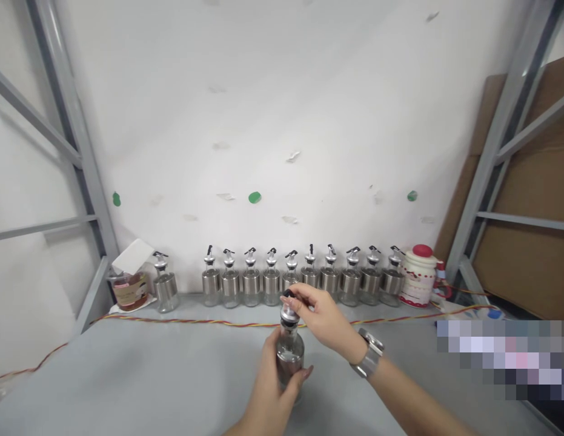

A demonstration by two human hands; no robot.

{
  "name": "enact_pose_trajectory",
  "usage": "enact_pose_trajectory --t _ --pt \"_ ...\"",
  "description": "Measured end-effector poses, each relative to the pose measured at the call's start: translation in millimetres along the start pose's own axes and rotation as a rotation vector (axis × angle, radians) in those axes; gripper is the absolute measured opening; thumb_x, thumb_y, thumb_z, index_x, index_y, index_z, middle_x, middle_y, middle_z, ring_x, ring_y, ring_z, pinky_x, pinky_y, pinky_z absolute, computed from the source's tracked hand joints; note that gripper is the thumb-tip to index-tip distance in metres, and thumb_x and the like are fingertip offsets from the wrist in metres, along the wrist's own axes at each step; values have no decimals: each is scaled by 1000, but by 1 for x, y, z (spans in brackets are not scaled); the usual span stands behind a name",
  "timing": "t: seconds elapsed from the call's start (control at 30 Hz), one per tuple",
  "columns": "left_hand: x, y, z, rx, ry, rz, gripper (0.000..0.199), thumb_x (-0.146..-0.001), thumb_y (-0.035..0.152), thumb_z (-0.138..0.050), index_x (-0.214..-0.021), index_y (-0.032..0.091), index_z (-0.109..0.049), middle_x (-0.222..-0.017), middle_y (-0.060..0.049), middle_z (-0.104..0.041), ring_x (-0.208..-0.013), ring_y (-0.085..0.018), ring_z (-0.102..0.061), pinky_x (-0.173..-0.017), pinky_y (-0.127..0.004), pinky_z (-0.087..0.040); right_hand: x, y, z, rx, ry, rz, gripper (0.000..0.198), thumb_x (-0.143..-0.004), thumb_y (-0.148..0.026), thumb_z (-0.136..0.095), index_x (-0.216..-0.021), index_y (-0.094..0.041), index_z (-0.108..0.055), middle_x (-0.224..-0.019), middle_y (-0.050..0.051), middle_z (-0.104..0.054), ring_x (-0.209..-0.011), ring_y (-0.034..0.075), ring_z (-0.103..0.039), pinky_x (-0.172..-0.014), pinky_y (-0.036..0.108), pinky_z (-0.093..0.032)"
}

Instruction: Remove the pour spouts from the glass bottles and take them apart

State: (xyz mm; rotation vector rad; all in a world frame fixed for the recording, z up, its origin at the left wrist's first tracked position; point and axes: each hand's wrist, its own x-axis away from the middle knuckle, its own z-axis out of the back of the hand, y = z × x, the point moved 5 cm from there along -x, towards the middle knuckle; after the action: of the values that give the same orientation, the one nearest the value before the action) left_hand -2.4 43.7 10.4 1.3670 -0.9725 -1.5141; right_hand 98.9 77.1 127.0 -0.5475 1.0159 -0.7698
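A glass oil bottle with a metal band (290, 350) stands upright over the grey table in front of me. My left hand (275, 387) wraps round its body from the left and below, thumb on the near side. At the top, my right hand (320, 315) pinches the silver and black pourer (289, 310) between thumb and fingers. The pourer sits in the bottle's neck. A watch is on my right wrist. My left hand hides part of the bottle's lower half.
Several similar oil bottles (251, 281) line the wall, one bottle (165, 286) apart at left. A white jar with a red lid (418, 278) ends the row. At far left sits a tub of brown contents (129, 292). A twisted red-yellow wire (186, 320) crosses the table (172, 375); metal posts flank it.
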Motion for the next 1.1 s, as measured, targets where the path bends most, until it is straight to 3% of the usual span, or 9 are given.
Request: enact_pose_trajectory --t 0.23,0.4,0.57,0.67,0.77,0.9,1.1 --pt "0 1 -2 10 10 -84 52 -73 28 -57 -118 16 -34 -105 -9 -54 -93 -23 -52 -80 -33 -41 11 -7 -7 102 -30 87 13 -83 -23 -44 -74 -20 -53 -68 -1 -53 -61 13 -46 -57 23 -36" --pt "0 9 -1 -17 -76 -88 49 -76 22 -55 -119 18 -32 -117 -10 -48 -106 -22 -46 -91 -35 -35 12 -6 -10 117 -38 84 12 -84 -22 -45 -75 -20 -53 -68 -1 -53 -62 13 -48 -58 24 -37" --pt "0 14 5 -74 -95 -60 46 -78 26 -53 -120 19 -34 -116 -10 -50 -100 -22 -51 -87 -36 -39 13 -5 -3 95 -57 99 15 -84 -28 -46 -90 -22 -58 -74 1 -51 -67 14 -49 -60 24 -41" --pt "-4 24 15 -223 -48 -184 41 -82 27 -47 -121 20 -36 -122 -10 -46 -112 -25 -42 -94 -40 -33 26 5 9 120 115 123 24 -85 -25 -43 -108 -24 -51 -82 3 -49 -70 15 -51 -63 27 -45" --pt "-11 34 26 -446 19 -349 48 -82 26 -46 -127 22 -29 -127 -11 -41 -117 -26 -37 -95 -45 -30 47 17 14 197 302 251 25 -83 -15 -41 -106 -22 -48 -92 7 -53 -87 19 -51 -75 34 -44" --pt "-17 43 25 -694 38 -518 50 -82 24 -47 -127 22 -27 -126 -12 -42 -116 -26 -37 -94 -44 -33 65 30 -3 350 227 401 41 -78 -6 -41 -116 -21 -42 -113 10 -51 -108 22 -44 -90 41 -38" --pt "-16 40 14 -766 67 -589 49 -83 20 -44 -127 20 -24 -123 -14 -43 -115 -25 -40 -92 -43 -36 65 23 -11 391 151 416 48 -77 -4 -35 -122 -21 -39 -121 9 -49 -113 21 -43 -91 41 -40"
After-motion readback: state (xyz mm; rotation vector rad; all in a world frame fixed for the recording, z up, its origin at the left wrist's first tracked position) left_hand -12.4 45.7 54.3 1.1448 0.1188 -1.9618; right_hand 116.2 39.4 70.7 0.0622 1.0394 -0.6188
